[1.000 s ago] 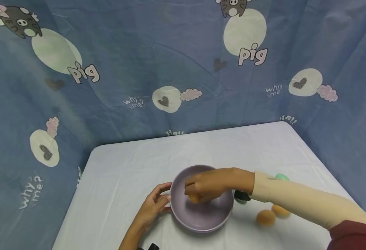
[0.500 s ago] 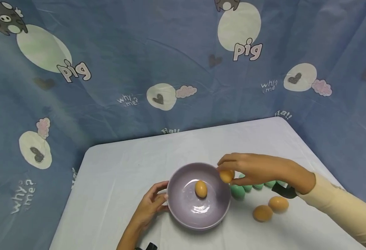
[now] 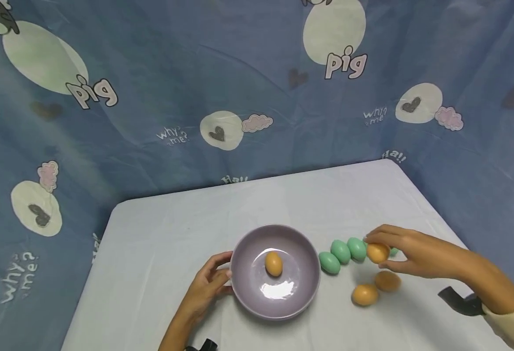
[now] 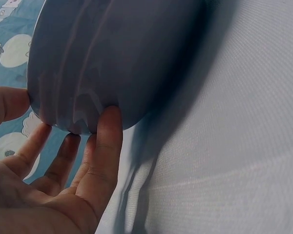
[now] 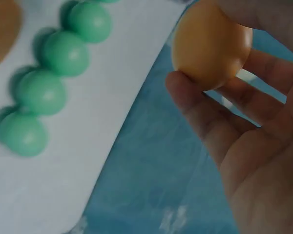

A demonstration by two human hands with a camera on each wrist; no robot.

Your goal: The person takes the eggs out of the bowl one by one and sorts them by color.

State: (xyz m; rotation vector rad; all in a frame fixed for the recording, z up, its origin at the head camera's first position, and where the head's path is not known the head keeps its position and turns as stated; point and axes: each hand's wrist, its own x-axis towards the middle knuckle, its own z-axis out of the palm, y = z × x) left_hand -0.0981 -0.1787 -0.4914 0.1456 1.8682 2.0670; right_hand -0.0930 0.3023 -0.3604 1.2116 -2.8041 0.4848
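An orange egg [image 3: 377,253] is pinched in the right hand [image 3: 408,253], above the green eggs [image 3: 342,251]. The purple bowl [image 3: 243,287] lies at 9 o'clock from it, steadied by the left hand's [image 3: 206,287] spread fingers; one egg [image 3: 273,263] rests inside.

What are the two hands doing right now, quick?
Left hand: open, its fingers resting against the side of the purple bowl.
Right hand: pinching an orange egg above the table.

You're at a makeshift home-style setup: a small table [image 3: 160,234] under a white cloth, hemmed in by a blue cartoon-pig bedsheet [image 3: 151,97] hung as backdrop.
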